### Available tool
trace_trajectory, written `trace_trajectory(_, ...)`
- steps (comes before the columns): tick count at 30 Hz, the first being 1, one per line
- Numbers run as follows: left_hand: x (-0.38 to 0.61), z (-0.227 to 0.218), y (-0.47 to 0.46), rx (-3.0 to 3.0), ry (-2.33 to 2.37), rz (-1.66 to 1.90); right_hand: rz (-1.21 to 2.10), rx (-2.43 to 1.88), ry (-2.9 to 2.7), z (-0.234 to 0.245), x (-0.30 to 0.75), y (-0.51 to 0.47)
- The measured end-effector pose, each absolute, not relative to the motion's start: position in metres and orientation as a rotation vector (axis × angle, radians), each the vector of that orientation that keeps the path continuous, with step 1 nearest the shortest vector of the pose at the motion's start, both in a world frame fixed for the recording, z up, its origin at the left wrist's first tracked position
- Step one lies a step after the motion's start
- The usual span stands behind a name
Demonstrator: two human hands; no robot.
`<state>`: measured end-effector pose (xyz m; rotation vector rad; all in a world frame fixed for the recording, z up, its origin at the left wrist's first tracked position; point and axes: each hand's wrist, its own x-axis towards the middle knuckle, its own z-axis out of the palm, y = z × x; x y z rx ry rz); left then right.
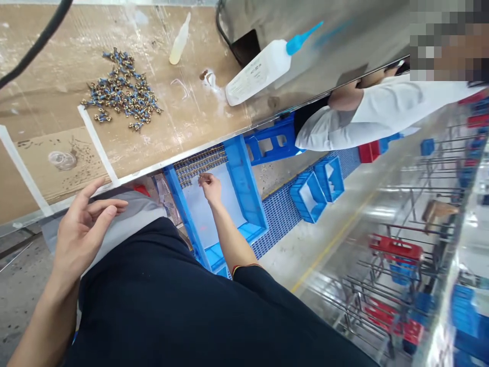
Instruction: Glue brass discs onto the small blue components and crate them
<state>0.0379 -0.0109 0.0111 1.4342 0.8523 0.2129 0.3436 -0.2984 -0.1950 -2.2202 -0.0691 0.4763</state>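
Observation:
My right hand [211, 187] reaches into a blue plastic crate [244, 178], its fingertips pinched together beside rows of small brass-and-blue metal parts [198, 164]. Whatever sits between those fingertips is too small to make out. The rows lie on a white sheet [214, 219] lining the crate. My left hand [86, 224] hovers by the workbench edge over my lap, fingers apart and nothing in them. On the brown workbench [183, 122] a loose heap of the same small parts [124, 92] is spread out.
A white bottle with a blue nozzle [260, 71] and a small translucent bottle [180, 41] lie on the bench. A clear round piece [63, 160] is at left. A person in white sleeves [362, 117] sits beyond a blue stool [271, 142]. Blue bins [309, 196] stand on the floor.

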Motion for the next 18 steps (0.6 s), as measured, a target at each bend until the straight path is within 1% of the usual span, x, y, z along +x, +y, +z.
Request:
trace_trajectory(4, 0.039, 0.015, -0.014, 1.445, 0.874, 0.199, 0.609, -2.297, -0.034, -0.231, 0.341, -0.306)
trace_trajectory(8, 0.035, 0.009, -0.015, 1.459, 0.875, 0.174, 0.654, -2.34, -0.032, -0.249, 0.342, -0.311)
trace_trajectory(13, 0.033, 0.007, -0.015, 1.475, 0.887, 0.166, 0.694, -2.354, -0.035, -0.256, 0.347, -0.313)
trace_trajectory(18, 0.03, 0.004, -0.013, 1.472, 0.892, 0.171, 0.703, -2.354, -0.047, -0.25, 0.343, -0.311)
